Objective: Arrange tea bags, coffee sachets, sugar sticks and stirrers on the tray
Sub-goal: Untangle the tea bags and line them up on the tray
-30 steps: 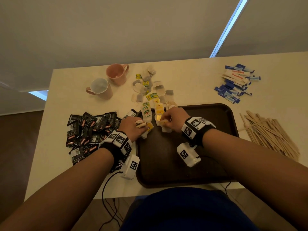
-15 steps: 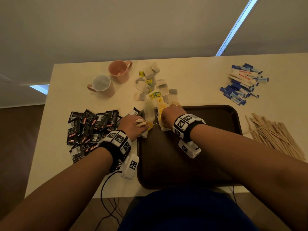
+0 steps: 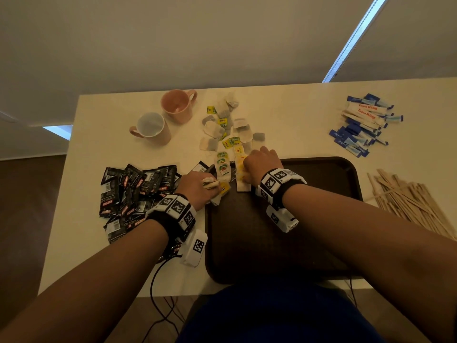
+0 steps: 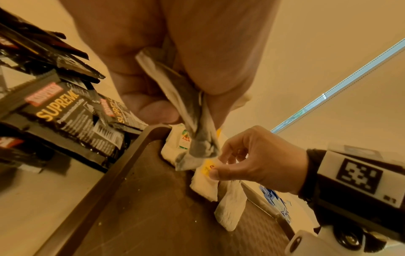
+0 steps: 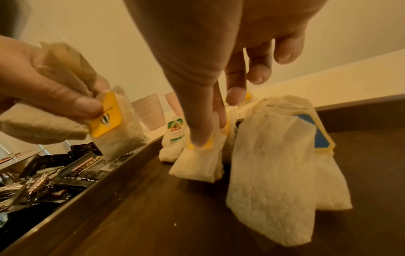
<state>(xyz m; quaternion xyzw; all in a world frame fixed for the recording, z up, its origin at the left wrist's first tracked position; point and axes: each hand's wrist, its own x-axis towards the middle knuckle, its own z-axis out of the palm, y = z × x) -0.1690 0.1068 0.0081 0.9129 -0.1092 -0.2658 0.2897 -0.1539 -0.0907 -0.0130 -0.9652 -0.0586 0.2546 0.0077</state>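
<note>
A dark brown tray [image 3: 321, 174] lies in front of me. Tea bags [image 3: 223, 168] with yellow and green tags lie in short rows at its far left corner. My left hand [image 3: 211, 186] hovers over the tray's left rim and grips a crumpled bunch of tea bags [image 4: 192, 110]. My right hand [image 3: 246, 169] reaches down at the far left corner; its thumb and forefinger pinch the yellow tag of a tea bag [image 5: 197, 161] that rests on the tray. Two more tea bags [image 5: 274, 173] lie just right of it.
Loose tea bags [image 3: 222, 125] are scattered behind the tray. Black coffee sachets [image 3: 138, 191] are piled left of it. Blue and white sugar sticks [image 3: 363, 125] lie far right, wooden stirrers [image 3: 408, 201] right of the tray. Two pink cups [image 3: 150, 127] stand far left.
My right hand has moved a little forward and left, towards the tray's far left corner. The left hand has stayed over the left rim with its tea bags.
</note>
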